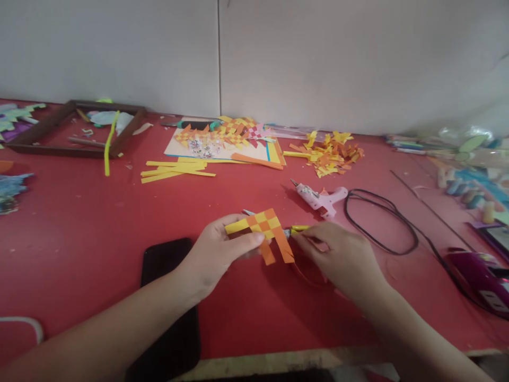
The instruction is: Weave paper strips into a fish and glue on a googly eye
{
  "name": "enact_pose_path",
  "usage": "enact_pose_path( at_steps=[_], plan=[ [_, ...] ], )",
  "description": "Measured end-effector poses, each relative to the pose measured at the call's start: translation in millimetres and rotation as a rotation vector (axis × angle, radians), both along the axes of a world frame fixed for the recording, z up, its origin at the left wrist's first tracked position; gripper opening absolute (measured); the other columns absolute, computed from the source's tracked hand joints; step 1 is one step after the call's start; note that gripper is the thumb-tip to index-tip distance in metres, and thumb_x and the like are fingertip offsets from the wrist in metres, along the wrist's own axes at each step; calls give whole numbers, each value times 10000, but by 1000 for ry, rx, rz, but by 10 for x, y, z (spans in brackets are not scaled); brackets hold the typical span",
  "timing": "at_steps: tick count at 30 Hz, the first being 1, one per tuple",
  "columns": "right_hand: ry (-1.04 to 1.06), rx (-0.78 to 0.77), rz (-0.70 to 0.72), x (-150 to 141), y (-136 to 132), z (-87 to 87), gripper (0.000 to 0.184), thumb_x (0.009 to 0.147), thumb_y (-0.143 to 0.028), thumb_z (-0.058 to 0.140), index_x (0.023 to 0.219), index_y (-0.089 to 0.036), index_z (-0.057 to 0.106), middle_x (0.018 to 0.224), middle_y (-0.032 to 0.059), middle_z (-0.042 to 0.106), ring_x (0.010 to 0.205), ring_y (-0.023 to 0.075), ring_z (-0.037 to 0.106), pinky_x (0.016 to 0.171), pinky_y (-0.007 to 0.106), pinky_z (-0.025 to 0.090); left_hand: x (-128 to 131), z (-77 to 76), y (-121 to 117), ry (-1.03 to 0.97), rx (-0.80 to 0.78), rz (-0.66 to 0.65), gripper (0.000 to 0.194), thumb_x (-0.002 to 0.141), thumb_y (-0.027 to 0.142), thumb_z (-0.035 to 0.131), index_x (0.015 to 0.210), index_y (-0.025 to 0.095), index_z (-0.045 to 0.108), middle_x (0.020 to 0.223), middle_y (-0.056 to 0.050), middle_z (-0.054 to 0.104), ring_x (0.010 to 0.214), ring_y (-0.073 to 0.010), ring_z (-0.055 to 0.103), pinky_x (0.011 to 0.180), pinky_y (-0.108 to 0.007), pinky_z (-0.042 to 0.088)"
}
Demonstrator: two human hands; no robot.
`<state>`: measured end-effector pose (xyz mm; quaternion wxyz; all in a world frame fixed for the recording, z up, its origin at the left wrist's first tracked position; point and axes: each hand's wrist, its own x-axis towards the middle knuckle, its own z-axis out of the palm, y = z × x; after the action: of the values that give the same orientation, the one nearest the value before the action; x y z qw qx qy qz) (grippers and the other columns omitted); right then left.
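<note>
My left hand (pixel 222 244) pinches a woven piece of yellow and orange paper strips (pixel 264 225), with its thumb on top. Loose strip ends stick out to the left and downward from the checkered part. Close on the right, my right hand (pixel 338 254) has its fingers closed around the yellow handles of a pair of scissors (pixel 300 228). The woven paper hides most of the blades; a grey tip shows beyond its upper left edge. Beneath my left forearm lies a black phone (pixel 170 318).
A pink glue gun (pixel 322 201) with a looped black cord (pixel 382 193) lies beyond my right hand. Farther back are yellow strips (pixel 175 170), a heap of paper scraps (pixel 334 154) and a card (pixel 178 146) bearing woven pieces. A brown frame (pixel 51 151) stands back left.
</note>
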<state>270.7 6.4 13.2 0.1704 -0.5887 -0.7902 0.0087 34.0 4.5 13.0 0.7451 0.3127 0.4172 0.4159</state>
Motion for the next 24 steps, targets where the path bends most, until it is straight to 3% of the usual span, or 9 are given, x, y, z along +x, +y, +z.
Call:
enact_pose_path(
  at_steps=[3, 6, 9, 13, 18, 24],
  plan=[
    [305, 17, 174, -36, -92, 57, 198, 948, -311, 519, 963, -209, 688, 928, 81, 731, 860, 219, 684, 780, 348, 519, -6, -14, 0, 67, 58, -41, 166, 746, 271, 809, 836, 188, 697, 905, -6, 724, 824, -122, 656, 818, -258, 508],
    [638, -182, 347, -91, -197, 86, 307, 915, -369, 591, 1182, -218, 595, 1053, 94, 711, 910, 220, 689, 794, 345, 558, 2, -19, -2, 82, 70, -78, 181, 755, 277, 794, 865, 181, 687, 910, -16, 720, 804, -120, 646, 786, -257, 492],
    [826, -303, 281, -168, -231, 85, 166, 895, -361, 636, 979, -217, 638, 862, 58, 701, 744, 177, 664, 665, 291, 551, 15, -5, -5, 95, 42, -147, 235, 735, 286, 805, 894, 174, 673, 959, -40, 724, 846, -151, 667, 816, -296, 500],
    [912, -407, 212, -247, -186, 95, 223, 892, -342, 632, 725, -194, 617, 629, 8, 607, 535, 110, 528, 492, 233, 444, 23, 43, -6, 139, 27, -237, 321, 705, 278, 829, 930, 184, 620, 914, -38, 719, 826, -166, 677, 779, -300, 497],
    [912, -535, 279, -265, -172, 80, 254, 882, -365, 640, 726, -165, 633, 614, 9, 598, 510, 88, 492, 466, 215, 410, 18, 73, -2, 133, 48, -236, 409, 670, 253, 852, 966, 204, 575, 866, -9, 700, 746, -141, 667, 683, -254, 475],
    [821, -568, 243, -265, -151, 90, 271, 896, -387, 623, 778, -152, 687, 573, -7, 569, 502, 85, 496, 462, 211, 404, 9, 52, 1, 236, 82, -197, 363, 685, 279, 841, 953, 202, 608, 725, 39, 618, 616, -106, 594, 596, -225, 421]
  ],
)
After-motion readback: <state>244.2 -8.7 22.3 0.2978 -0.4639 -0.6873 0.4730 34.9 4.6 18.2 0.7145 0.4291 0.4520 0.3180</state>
